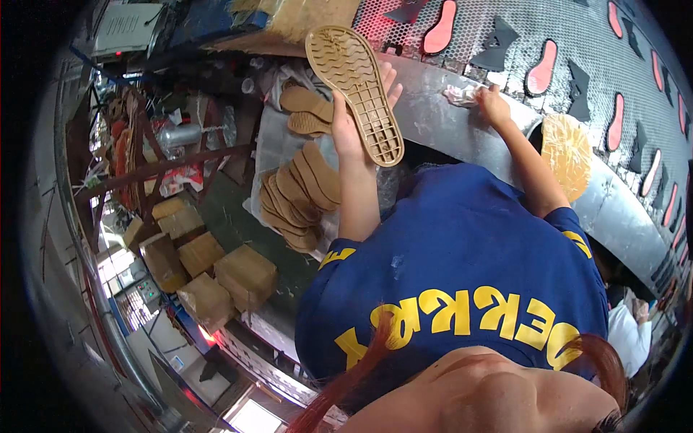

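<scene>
Sole (361, 90) is slanting lengthwise, wide end forward-left. My left hand (348, 130) is gripping it, fingers extended. Right hand (494, 105): curled at conveyor (422, 101) near edge, hold unclear.

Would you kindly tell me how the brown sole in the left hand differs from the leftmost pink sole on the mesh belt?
The brown sole is brown throughout; the pink sole has a dark rim. The brown sole shows wavy ridges and a grid; the pink sole's face looks plain. The left hand holds the brown sole up, while the pink sole lies on the mesh belt. Both are long, with rounded ends.
</scene>
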Tool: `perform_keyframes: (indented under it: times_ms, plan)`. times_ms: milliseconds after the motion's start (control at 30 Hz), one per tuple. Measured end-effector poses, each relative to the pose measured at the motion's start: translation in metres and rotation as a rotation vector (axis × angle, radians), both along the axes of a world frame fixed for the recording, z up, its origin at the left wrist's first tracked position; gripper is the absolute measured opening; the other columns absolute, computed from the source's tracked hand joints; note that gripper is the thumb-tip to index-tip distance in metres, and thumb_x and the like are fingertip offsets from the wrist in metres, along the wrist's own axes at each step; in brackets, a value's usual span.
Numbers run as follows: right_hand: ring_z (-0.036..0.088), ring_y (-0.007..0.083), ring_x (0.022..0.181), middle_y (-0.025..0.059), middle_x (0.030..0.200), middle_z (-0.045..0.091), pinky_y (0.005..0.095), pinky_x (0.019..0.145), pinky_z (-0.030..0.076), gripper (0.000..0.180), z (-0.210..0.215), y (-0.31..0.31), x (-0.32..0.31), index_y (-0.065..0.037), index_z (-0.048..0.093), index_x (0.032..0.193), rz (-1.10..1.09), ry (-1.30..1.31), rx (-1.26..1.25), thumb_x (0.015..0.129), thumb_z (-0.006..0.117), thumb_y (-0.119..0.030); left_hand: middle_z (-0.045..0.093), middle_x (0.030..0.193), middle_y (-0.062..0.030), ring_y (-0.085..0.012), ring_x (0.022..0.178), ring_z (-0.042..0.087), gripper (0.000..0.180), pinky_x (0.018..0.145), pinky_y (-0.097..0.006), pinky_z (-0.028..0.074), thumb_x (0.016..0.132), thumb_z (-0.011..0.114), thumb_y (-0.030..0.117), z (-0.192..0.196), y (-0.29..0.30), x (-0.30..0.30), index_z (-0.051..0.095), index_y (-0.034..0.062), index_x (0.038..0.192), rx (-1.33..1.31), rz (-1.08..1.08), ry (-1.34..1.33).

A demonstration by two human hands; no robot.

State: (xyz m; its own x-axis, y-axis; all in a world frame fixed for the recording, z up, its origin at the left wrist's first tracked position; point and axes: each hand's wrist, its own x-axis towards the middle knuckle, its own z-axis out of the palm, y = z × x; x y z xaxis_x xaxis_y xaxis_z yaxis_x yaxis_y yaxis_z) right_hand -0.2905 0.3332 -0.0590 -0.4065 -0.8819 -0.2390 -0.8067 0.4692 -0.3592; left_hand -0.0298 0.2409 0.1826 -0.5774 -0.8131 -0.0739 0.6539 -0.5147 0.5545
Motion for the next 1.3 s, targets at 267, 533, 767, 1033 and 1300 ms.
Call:
perform_keyframes:
  times_ms: [267,533,767,1033,1300]
  plan:
    - [0.062,0.0397,0.085,0.0231,0.098,0.058,0.047,0.073,0.05,0.022,0.005,-0.004,0.008,-0.001,0.061,0.093,-0.033,-0.117,-0.167,0.08,0.062,-0.018,0.034,0.144,-0.0257,-0.0365,0.133,0.035,0.069,0.11,-0.048,0.03,0.099,0.027,0.051,0.026,0.011,0.002,0.022,0.0001,0.145,-0.113,0.039,-0.091]
    - [0.058,0.0359,0.073,0.0181,0.083,0.061,0.0385,0.068,0.047,0.023,0.116,-0.013,0.021,0.001,0.054,0.095,0.037,-0.743,-0.405,0.083,0.061,-0.019,0.035,0.143,-0.0238,-0.0349,0.133,0.037,0.069,0.108,-0.046,0.034,0.098,0.03,0.051,0.034,0.011,-0.008,0.022,0.0003,0.145,-0.117,-0.05,-0.063]
    - [0.064,0.0367,0.079,0.0192,0.085,0.063,0.04,0.067,0.05,0.027,0.209,-0.009,0.052,-0.005,0.055,0.106,0.226,-0.473,-0.785,0.087,0.066,-0.02,0.041,0.139,-0.0251,-0.0335,0.126,0.045,0.062,0.102,-0.039,0.043,0.101,0.026,0.043,0.039,0.013,-0.017,0.025,-0.0013,0.144,-0.019,-0.115,-0.121]
    - [0.066,0.0231,0.07,0.0073,0.09,0.066,0.0295,0.059,0.054,0.026,0.224,-0.014,0.066,-0.009,0.065,0.103,0.224,-0.297,-1.225,0.078,0.07,-0.003,0.053,0.127,-0.0224,-0.0244,0.111,0.057,0.055,0.091,-0.033,0.05,0.102,0.027,0.041,0.048,0.025,-0.032,0.038,-0.0012,0.136,-0.016,-0.112,-0.178]
    - [0.065,0.0218,0.066,0.0042,0.088,0.065,0.0313,0.056,0.054,0.026,0.226,-0.011,0.076,-0.014,0.066,0.103,0.244,-0.154,-1.194,0.078,0.07,-0.009,0.063,0.106,-0.012,-0.0203,0.084,0.064,0.051,0.071,-0.032,0.055,0.101,0.032,0.042,0.041,0.029,-0.029,0.049,0.0006,0.125,0.092,-0.081,-0.218]
